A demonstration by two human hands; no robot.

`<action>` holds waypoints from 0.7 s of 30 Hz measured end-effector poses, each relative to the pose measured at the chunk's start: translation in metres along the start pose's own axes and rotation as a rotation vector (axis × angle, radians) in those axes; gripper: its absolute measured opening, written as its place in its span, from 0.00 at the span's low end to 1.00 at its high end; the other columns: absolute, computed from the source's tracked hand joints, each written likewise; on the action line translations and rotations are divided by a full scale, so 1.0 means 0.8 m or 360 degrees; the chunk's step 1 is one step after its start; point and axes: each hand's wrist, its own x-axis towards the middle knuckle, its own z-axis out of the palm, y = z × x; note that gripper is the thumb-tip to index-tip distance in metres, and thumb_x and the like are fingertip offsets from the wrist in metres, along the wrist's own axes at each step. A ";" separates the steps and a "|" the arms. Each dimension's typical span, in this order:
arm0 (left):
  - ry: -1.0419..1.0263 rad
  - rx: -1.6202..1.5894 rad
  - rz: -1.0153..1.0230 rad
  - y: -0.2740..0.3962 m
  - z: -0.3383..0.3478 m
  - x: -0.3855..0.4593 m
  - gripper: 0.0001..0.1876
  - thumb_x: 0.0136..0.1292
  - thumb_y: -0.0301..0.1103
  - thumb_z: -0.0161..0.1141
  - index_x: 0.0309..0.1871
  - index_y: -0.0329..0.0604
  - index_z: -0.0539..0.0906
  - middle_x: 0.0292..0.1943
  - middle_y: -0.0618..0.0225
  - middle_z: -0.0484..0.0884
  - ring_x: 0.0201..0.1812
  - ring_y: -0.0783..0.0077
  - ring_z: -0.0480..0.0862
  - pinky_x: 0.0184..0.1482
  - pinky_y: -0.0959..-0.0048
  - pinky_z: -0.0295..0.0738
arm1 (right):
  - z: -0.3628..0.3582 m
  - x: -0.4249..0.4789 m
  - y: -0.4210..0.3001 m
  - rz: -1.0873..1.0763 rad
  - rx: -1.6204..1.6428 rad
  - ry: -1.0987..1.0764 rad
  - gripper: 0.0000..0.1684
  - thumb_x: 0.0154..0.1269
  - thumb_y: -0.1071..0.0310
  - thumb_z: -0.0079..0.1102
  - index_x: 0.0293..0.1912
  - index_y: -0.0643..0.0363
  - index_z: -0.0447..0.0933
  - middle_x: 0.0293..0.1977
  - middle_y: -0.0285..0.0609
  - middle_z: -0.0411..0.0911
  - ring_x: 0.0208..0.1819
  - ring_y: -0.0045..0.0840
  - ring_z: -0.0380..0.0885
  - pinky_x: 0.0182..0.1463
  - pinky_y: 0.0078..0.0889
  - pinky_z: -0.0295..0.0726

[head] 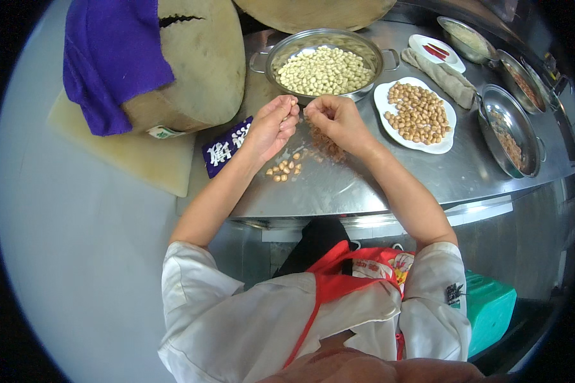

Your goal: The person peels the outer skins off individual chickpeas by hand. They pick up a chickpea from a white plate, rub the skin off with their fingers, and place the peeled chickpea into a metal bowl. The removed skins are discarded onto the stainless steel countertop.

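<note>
My left hand (277, 128) pinches a small pale nut or seed (293, 102) between thumb and fingertips. Just to its right, my right hand (338, 119) has thumb and fingers drawn together; whether they hold anything is hidden. Loose brown skins (330, 147) lie in a heap under my right hand. Below my left hand, several brown nuts or seeds (283, 168) rest on the steel table. Beyond both hands stands a two-handled steel pan (271, 72) of pale, peeled-looking nuts or seeds (323, 72). A white scalloped plate (382, 98) holds brown ones (418, 115) on the right.
A thick round chopping block (206, 62) draped with a purple cloth (115, 62) stands at left. Beside my left forearm lies a purple packet (225, 146) bearing writing. At right are a rolled cloth (438, 77), a plate with red strips (436, 51) and a steel pan (505, 107).
</note>
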 end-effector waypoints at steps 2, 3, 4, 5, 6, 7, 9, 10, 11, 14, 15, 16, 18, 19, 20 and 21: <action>-0.0029 0.0000 0.0047 -0.005 0.002 0.007 0.07 0.71 0.33 0.50 0.44 0.40 0.72 0.32 0.73 0.71 0.23 0.88 0.63 0.19 0.88 0.55 | 0.001 -0.002 -0.007 -0.0031 -0.0048 0.0079 0.05 0.59 0.74 0.57 0.32 0.67 0.77 0.22 0.35 0.77 0.25 0.13 0.72 0.29 0.20 0.72; -0.0040 -0.0021 0.0035 -0.007 0.002 0.010 0.06 0.70 0.32 0.50 0.43 0.40 0.72 0.32 0.73 0.71 0.23 0.88 0.63 0.19 0.88 0.55 | 0.002 -0.002 -0.006 -0.0091 -0.0106 0.0133 0.05 0.59 0.74 0.56 0.32 0.67 0.77 0.23 0.34 0.76 0.25 0.12 0.71 0.28 0.18 0.71; -0.0051 -0.0041 0.0025 -0.009 0.001 0.013 0.05 0.70 0.31 0.49 0.43 0.40 0.71 0.32 0.73 0.71 0.22 0.88 0.63 0.19 0.88 0.56 | 0.002 -0.001 -0.003 -0.0152 -0.0164 0.0186 0.05 0.60 0.74 0.55 0.32 0.67 0.76 0.24 0.33 0.75 0.26 0.11 0.70 0.28 0.17 0.69; -0.0060 -0.0062 0.0014 -0.010 0.001 0.016 0.04 0.70 0.30 0.49 0.42 0.41 0.71 0.32 0.73 0.71 0.22 0.88 0.63 0.19 0.89 0.56 | 0.001 -0.001 -0.001 -0.0213 -0.0222 0.0239 0.05 0.60 0.74 0.54 0.32 0.66 0.76 0.25 0.32 0.74 0.27 0.09 0.69 0.28 0.15 0.68; -0.0045 -0.0028 0.0025 -0.010 0.003 0.017 0.05 0.70 0.31 0.50 0.42 0.41 0.72 0.32 0.73 0.71 0.23 0.88 0.63 0.19 0.88 0.56 | 0.000 -0.001 -0.002 -0.0198 -0.0202 0.0212 0.05 0.59 0.74 0.54 0.31 0.66 0.76 0.24 0.32 0.74 0.26 0.10 0.69 0.28 0.16 0.68; -0.0029 0.0006 0.0036 -0.011 0.006 0.017 0.06 0.70 0.32 0.50 0.41 0.40 0.72 0.32 0.73 0.71 0.23 0.88 0.64 0.20 0.88 0.56 | -0.002 -0.001 -0.003 -0.0184 -0.0182 0.0185 0.05 0.59 0.75 0.54 0.31 0.66 0.76 0.24 0.33 0.74 0.26 0.11 0.69 0.28 0.17 0.68; -0.0008 0.0027 0.0049 -0.013 0.008 0.017 0.06 0.70 0.33 0.50 0.40 0.41 0.72 0.32 0.73 0.71 0.24 0.88 0.64 0.20 0.88 0.56 | -0.004 -0.001 -0.005 -0.0123 -0.0141 0.0131 0.05 0.58 0.74 0.54 0.30 0.66 0.76 0.23 0.34 0.74 0.26 0.12 0.69 0.27 0.18 0.69; -0.0004 0.0013 0.0051 -0.016 0.008 0.017 0.06 0.70 0.33 0.50 0.40 0.41 0.72 0.31 0.73 0.71 0.23 0.88 0.64 0.20 0.88 0.56 | -0.004 -0.002 -0.007 -0.0076 -0.0120 0.0105 0.06 0.58 0.73 0.54 0.29 0.66 0.76 0.23 0.34 0.74 0.25 0.12 0.69 0.28 0.18 0.69; 0.0000 0.0000 0.0052 -0.017 0.008 0.017 0.06 0.70 0.33 0.50 0.39 0.41 0.72 0.31 0.73 0.71 0.23 0.88 0.64 0.20 0.88 0.56 | -0.004 -0.003 -0.008 -0.0029 -0.0098 0.0078 0.06 0.58 0.73 0.55 0.29 0.66 0.76 0.22 0.35 0.74 0.25 0.12 0.69 0.28 0.18 0.69; 0.0019 0.0032 0.0030 -0.020 0.010 0.014 0.06 0.70 0.34 0.50 0.39 0.41 0.72 0.30 0.74 0.71 0.22 0.88 0.63 0.21 0.88 0.57 | -0.001 -0.003 -0.019 -0.0090 -0.0397 0.0104 0.06 0.58 0.72 0.58 0.30 0.66 0.76 0.22 0.35 0.74 0.26 0.12 0.70 0.28 0.17 0.69; 0.0013 0.0035 0.0035 -0.020 0.011 0.013 0.07 0.70 0.34 0.51 0.39 0.42 0.72 0.30 0.74 0.71 0.22 0.88 0.63 0.21 0.88 0.57 | 0.000 -0.004 -0.018 -0.0116 -0.0394 0.0158 0.07 0.57 0.72 0.59 0.29 0.66 0.76 0.22 0.38 0.74 0.25 0.15 0.71 0.28 0.19 0.70; 0.0007 0.0038 0.0040 -0.020 0.012 0.012 0.07 0.70 0.35 0.51 0.39 0.42 0.72 0.30 0.74 0.71 0.22 0.88 0.63 0.21 0.88 0.56 | 0.002 -0.004 -0.017 -0.0143 -0.0390 0.0213 0.07 0.55 0.71 0.60 0.28 0.67 0.75 0.21 0.40 0.75 0.24 0.17 0.72 0.28 0.22 0.71; -0.0013 0.0066 0.0065 -0.020 0.013 0.011 0.07 0.70 0.35 0.52 0.39 0.42 0.72 0.30 0.74 0.71 0.22 0.89 0.62 0.21 0.87 0.56 | 0.005 -0.002 -0.013 -0.0180 -0.0334 0.0275 0.08 0.54 0.71 0.62 0.27 0.67 0.75 0.21 0.42 0.75 0.23 0.18 0.73 0.27 0.24 0.72; -0.0028 0.0092 0.0086 -0.020 0.012 0.010 0.08 0.70 0.36 0.52 0.39 0.42 0.72 0.30 0.74 0.72 0.21 0.89 0.62 0.20 0.87 0.56 | 0.006 -0.002 -0.010 -0.0190 -0.0282 0.0283 0.08 0.54 0.72 0.62 0.27 0.67 0.75 0.21 0.41 0.75 0.23 0.18 0.73 0.27 0.23 0.72; -0.0043 0.0117 0.0106 -0.021 0.011 0.010 0.08 0.69 0.36 0.53 0.39 0.42 0.72 0.29 0.74 0.72 0.21 0.89 0.62 0.20 0.87 0.55 | 0.006 -0.001 -0.009 -0.0200 -0.0231 0.0291 0.08 0.54 0.72 0.63 0.28 0.67 0.75 0.21 0.40 0.75 0.23 0.18 0.72 0.27 0.23 0.72; -0.0060 0.0166 0.0122 -0.021 0.010 0.010 0.08 0.70 0.36 0.52 0.39 0.42 0.72 0.29 0.75 0.71 0.21 0.89 0.62 0.20 0.87 0.55 | 0.007 -0.001 -0.009 -0.0177 -0.0222 0.0279 0.08 0.55 0.71 0.63 0.28 0.67 0.75 0.22 0.40 0.75 0.23 0.18 0.72 0.27 0.23 0.72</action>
